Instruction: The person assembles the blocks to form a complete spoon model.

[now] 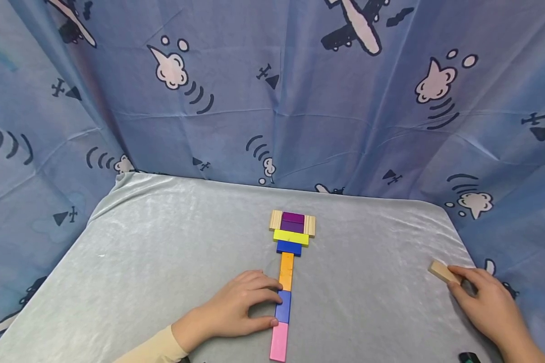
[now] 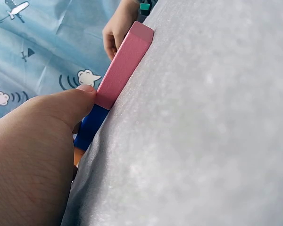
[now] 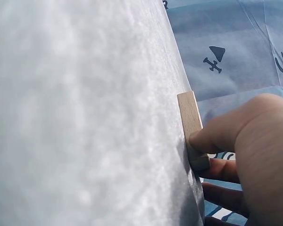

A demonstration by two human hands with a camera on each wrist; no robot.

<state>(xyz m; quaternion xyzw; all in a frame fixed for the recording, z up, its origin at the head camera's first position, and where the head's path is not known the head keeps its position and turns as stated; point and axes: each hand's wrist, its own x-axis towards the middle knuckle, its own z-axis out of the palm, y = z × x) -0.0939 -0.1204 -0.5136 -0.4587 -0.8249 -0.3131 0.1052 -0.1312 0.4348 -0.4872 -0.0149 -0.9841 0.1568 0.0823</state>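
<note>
A line of wooden blocks runs along the middle of the grey cloth. At its near end lie a pink block (image 1: 279,343), a blue block (image 1: 283,307) and an orange block (image 1: 286,271). My left hand (image 1: 242,305) rests against the left side of this line, thumb by the pink-blue joint, other fingertips at the blue and orange blocks. The left wrist view shows the thumb touching the pink block (image 2: 125,66). Off to the right, my right hand (image 1: 490,300) pinches a plain wooden block (image 1: 442,271) between thumb and fingers, low over or on the cloth.
Beyond the orange block lie a dark blue block (image 1: 289,247), a yellow block (image 1: 291,237), purple blocks (image 1: 292,222) and plain blocks (image 1: 310,226) at both sides. A patterned blue curtain (image 1: 231,101) hangs behind the cloth-covered table (image 1: 163,242).
</note>
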